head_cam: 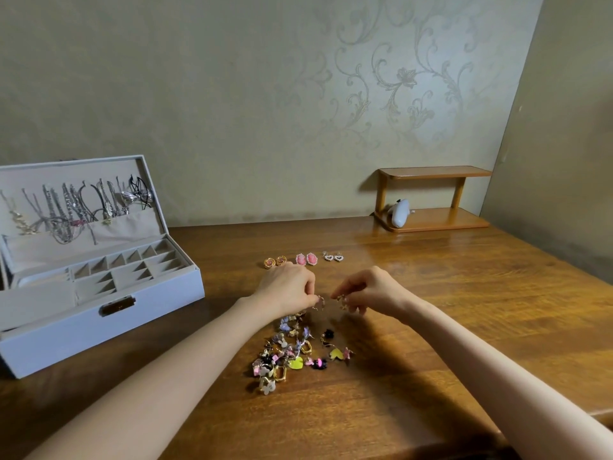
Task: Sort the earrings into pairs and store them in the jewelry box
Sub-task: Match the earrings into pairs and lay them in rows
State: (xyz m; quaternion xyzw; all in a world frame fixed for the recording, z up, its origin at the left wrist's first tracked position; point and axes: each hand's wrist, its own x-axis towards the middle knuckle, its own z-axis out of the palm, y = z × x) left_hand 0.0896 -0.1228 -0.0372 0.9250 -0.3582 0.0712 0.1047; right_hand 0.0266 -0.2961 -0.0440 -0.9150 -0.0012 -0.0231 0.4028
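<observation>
At the left edge of the surface (464, 277) stands the jewelry box (66, 336). It is pale grey with the lid propped open. Chains hang inside the lid, and the small fabric-lined compartments in the tray look bare. Right of the box, toward the far edge, three matched pairs lie in a row: a round gold-rimmed pair (275, 261), a pink oval pair (306, 259) with pale beaded rims, and a heart pair (333, 257) outlined in tiny pearls.

Just in front of that row the left grip (288, 287) pinches a small gold-toned earring (320, 302) at its fingertips. The right grip (371, 288) pinches a second earring (341, 301) the same way. The two pieces hang close together but apart, between the grips and above the wood. They are too small to tell whether they match.

Toward the near edge spreads the unsorted pile (292, 353): lilac petals, black flowers, yellow hearts and gold oblong hoops, glossy and tangled.

The step in hand looks like checking a candidate pair. The free spot in the row lies right of the hearts, nearer the right grip. The box lies well off to the left, nearer the left grip.

In the far right corner sits a small wooden shelf (431, 224) with a white object (399, 212) on its lower board.
</observation>
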